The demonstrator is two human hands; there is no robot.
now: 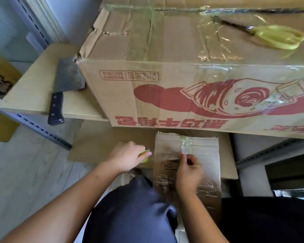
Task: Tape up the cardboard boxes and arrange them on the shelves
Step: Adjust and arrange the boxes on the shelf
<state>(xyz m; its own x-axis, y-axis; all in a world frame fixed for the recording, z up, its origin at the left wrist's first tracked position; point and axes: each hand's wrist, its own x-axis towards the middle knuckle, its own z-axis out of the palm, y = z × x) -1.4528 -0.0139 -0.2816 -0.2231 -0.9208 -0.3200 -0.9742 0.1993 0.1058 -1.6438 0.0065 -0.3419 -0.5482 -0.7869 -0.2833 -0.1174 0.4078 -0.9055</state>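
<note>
I see two cardboard boxes. The small box (186, 160) lies low in the centre of the frame, its long axis running up and down the picture. My right hand (189, 171) rests on it, fingers curled, seemingly pinching clear tape at the seam just above them. My left hand (128, 156) sits just left of the box, gripping one green tape roll (145, 156). The large box (191, 71) fills the upper right on a shelf (33, 88), one pair of scissors (274, 36) on top, one cleaver (63, 88) beside it.
</note>
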